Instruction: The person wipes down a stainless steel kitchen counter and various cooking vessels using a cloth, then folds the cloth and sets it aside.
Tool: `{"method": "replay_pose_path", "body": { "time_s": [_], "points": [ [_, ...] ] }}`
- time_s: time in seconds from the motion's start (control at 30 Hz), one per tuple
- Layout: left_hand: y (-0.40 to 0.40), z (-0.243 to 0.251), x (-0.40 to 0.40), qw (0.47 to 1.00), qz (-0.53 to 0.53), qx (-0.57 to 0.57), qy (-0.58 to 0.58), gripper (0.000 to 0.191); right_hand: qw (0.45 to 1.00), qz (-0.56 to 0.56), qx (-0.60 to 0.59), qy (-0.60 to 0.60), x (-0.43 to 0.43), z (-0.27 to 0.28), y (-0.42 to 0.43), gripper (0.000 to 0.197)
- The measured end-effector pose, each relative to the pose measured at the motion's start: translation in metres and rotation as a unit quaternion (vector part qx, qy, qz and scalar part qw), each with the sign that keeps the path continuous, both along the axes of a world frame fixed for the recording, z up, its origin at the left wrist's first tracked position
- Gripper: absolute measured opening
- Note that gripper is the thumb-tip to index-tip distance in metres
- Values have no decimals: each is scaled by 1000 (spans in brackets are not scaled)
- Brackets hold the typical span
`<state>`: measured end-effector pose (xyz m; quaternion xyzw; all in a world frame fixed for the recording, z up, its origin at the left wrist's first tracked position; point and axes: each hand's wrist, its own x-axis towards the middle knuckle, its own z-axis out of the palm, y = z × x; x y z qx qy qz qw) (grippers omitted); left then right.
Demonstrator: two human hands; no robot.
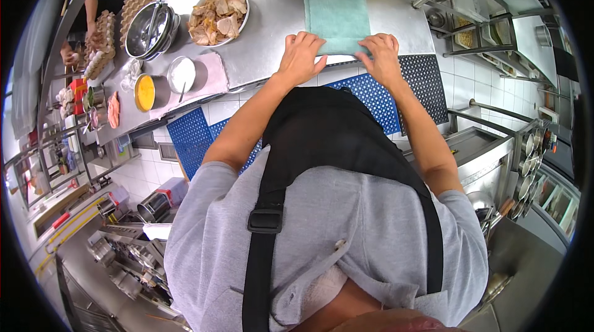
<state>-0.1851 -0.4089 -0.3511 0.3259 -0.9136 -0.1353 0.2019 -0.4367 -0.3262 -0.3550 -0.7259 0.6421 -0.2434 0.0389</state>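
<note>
A folded green cloth lies flat on the stainless steel table, its near end at the table's front edge. My left hand rests at the cloth's near left corner, fingers curled onto it. At the near right corner, my right hand pinches the edge between thumb and fingers. Both forearms reach forward from either side of my black apron. The undersides of the fingers are hidden.
Left of the cloth stand a bowl of cooked meat pieces, nested steel bowls, a white-filled bowl on a pink cloth, and a container of yellow liquid. Another person's hand is beside egg trays.
</note>
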Motion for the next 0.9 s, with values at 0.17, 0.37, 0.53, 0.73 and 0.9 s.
{"method": "replay_pose_path", "body": {
  "time_s": [0.17, 0.37, 0.53, 0.73, 0.9],
  "points": [
    [-23, -13, 6, 999, 8, 38, 13, 27, 999, 22, 34, 16, -17, -2, -16, 26],
    [-51, 2, -14, 972, 110, 195, -71, 25, 994, -44, 102, 3, -19, 3, -51, 19],
    [-48, -25, -7, 998, 2, -49, 45, 28, 998, -2, 0, 57, -9, -11, -43, 33],
    [-67, -18, 0, 999, -5, 31, -31, 46, 994, 21, 72, 84, -18, -3, -64, 33],
    [-83, -3, -6, 982, 51, 180, -30, 46, 954, -23, 273, 119, -23, 13, -93, 28]
  ]
}}
